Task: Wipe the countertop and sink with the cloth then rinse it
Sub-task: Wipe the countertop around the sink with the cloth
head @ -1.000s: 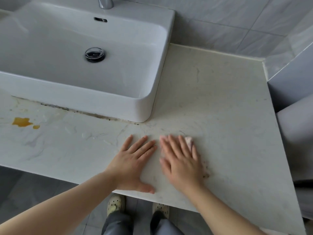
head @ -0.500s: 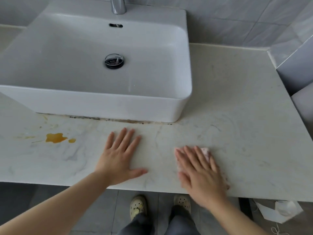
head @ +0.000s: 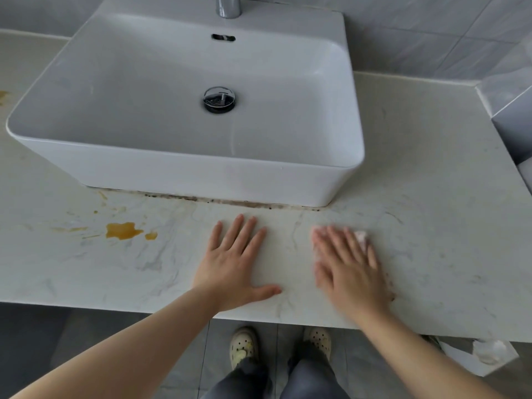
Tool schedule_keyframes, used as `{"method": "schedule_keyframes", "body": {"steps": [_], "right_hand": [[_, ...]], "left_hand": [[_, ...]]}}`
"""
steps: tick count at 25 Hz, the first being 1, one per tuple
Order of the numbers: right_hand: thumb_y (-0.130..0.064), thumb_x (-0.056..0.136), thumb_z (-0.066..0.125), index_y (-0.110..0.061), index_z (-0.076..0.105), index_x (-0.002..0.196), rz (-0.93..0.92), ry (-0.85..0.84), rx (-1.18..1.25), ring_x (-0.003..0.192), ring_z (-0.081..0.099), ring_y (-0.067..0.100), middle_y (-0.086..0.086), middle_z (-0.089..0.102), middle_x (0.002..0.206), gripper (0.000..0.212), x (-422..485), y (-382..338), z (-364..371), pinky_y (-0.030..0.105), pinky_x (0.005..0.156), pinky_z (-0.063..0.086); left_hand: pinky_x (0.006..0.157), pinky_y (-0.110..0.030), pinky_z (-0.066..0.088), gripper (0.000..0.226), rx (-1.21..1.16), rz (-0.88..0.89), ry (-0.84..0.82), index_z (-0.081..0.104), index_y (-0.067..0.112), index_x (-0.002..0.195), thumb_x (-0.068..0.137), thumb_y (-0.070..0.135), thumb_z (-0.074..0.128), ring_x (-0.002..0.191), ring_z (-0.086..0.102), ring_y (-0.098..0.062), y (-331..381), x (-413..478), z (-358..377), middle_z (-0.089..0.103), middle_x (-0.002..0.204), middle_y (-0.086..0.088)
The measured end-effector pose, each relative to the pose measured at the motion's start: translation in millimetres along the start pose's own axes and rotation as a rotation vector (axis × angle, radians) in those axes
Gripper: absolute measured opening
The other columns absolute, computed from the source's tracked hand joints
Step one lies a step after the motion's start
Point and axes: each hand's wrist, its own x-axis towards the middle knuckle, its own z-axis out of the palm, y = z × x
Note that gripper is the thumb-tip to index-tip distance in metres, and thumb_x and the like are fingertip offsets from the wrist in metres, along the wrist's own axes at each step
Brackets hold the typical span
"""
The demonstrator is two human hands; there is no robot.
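My right hand lies flat and blurred on the pale marble countertop, pressing a small pink cloth of which only an edge shows past the fingers. My left hand rests flat on the countertop beside it, fingers spread, holding nothing. The white rectangular sink stands on the counter just beyond both hands, with a chrome drain and the base of a tap at the back.
An orange-yellow stain with streaks lies on the counter to the left of my left hand. Dark grime lines the sink's front base. Grey tiled walls close the back and right. A white bag or box sits on the floor at right.
The view has shifted left, bringing the whole sink and the stain into sight. My right hand with the cloth has slid along the counter's front strip; my left hand stays flat.
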Motion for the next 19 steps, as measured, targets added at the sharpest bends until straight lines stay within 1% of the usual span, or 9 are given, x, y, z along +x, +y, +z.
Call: {"method": "schedule_keyframes", "body": {"steps": [3, 6, 8, 9, 11, 13, 16, 17, 19], "right_hand": [[-0.053, 0.085, 0.002, -0.031, 0.007, 0.15, 0.302, 0.029, 0.087, 0.146, 0.008, 0.021, -0.007, 0.01, 0.158, 0.069, 37, -24, -3, 0.045, 0.115, -0.003], [-0.047, 0.089, 0.027, -0.028, 0.03, 0.146, -0.013, -0.009, 0.116, 0.141, 0.029, 0.025, -0.003, 0.033, 0.152, 0.06, 3, -61, -1, 0.049, 0.112, 0.014], [-0.044, 0.089, 0.032, -0.032, 0.029, 0.146, -0.207, -0.047, 0.046, 0.138, 0.036, 0.024, -0.005, 0.037, 0.15, 0.057, -13, -33, -1, 0.047, 0.11, 0.021], [-0.046, 0.09, 0.027, -0.035, 0.021, 0.147, -0.181, -0.036, 0.005, 0.139, 0.032, 0.024, -0.006, 0.031, 0.152, 0.058, -8, -13, 2, 0.046, 0.113, 0.019], [-0.05, 0.089, 0.009, -0.037, 0.003, 0.148, 0.12, 0.007, 0.054, 0.145, 0.013, 0.02, -0.009, 0.011, 0.157, 0.06, 20, 7, -3, 0.045, 0.116, 0.006], [-0.05, 0.091, 0.009, -0.035, 0.005, 0.149, 0.347, -0.002, 0.154, 0.146, 0.005, 0.021, -0.008, 0.006, 0.158, 0.06, 35, -23, -6, 0.047, 0.116, -0.002], [-0.045, 0.091, 0.033, -0.03, 0.033, 0.145, -0.023, 0.051, 0.134, 0.139, 0.032, 0.026, -0.003, 0.035, 0.151, 0.056, -10, -68, -1, 0.05, 0.111, 0.016], [-0.045, 0.09, 0.035, -0.031, 0.034, 0.144, -0.161, 0.012, 0.105, 0.137, 0.036, 0.025, -0.004, 0.039, 0.148, 0.056, -28, -57, -1, 0.049, 0.109, 0.019], [-0.046, 0.088, 0.03, -0.033, 0.026, 0.146, -0.155, -0.022, 0.013, 0.137, 0.036, 0.024, -0.005, 0.036, 0.15, 0.059, -33, -9, 0, 0.045, 0.11, 0.017]], "left_hand": [[0.112, -0.045, -0.013, 0.109, 0.011, 0.012, 0.026, -0.01, 0.021, 0.144, 0.062, 0.091, 0.007, 0.137, -0.026, -0.02, 0, 1, 3, -0.02, 0.149, 0.001], [0.11, -0.046, 0.005, 0.095, -0.022, 0.039, 0.093, 0.034, 0.014, 0.143, 0.071, 0.077, 0.034, 0.141, 0.016, -0.027, -3, 0, 6, 0.028, 0.151, -0.01], [0.108, -0.046, 0.01, 0.086, -0.012, 0.05, 0.09, 0.042, 0.014, 0.138, 0.071, 0.067, 0.041, 0.138, 0.026, -0.03, -5, 1, 7, 0.038, 0.146, -0.011], [0.107, -0.046, 0.011, 0.084, 0.004, 0.049, 0.091, 0.042, 0.014, 0.138, 0.071, 0.066, 0.041, 0.137, 0.027, -0.031, -5, 1, 7, 0.038, 0.146, -0.011], [0.107, -0.047, 0.01, 0.084, 0.023, 0.042, 0.109, 0.041, 0.014, 0.139, 0.072, 0.065, 0.041, 0.138, 0.027, -0.031, -5, 1, 9, 0.037, 0.147, -0.011], [0.108, -0.046, 0.009, 0.084, 0.02, 0.039, 0.105, 0.042, 0.014, 0.139, 0.071, 0.064, 0.041, 0.138, 0.028, -0.031, -4, 1, 10, 0.037, 0.147, -0.011], [0.109, -0.044, 0.008, 0.08, -0.004, 0.035, 0.117, 0.044, 0.014, 0.137, 0.071, 0.058, 0.04, 0.137, 0.027, -0.03, -6, 1, 9, 0.038, 0.146, -0.012], [0.109, -0.043, 0.006, 0.077, -0.01, 0.036, 0.125, 0.044, 0.014, 0.138, 0.072, 0.055, 0.039, 0.137, 0.026, -0.03, -7, 2, 9, 0.038, 0.146, -0.011], [0.11, -0.044, 0.002, 0.075, -0.016, 0.037, 0.136, 0.041, 0.015, 0.14, 0.075, 0.051, 0.036, 0.139, 0.023, -0.029, -7, 2, 9, 0.034, 0.149, -0.01]]}}
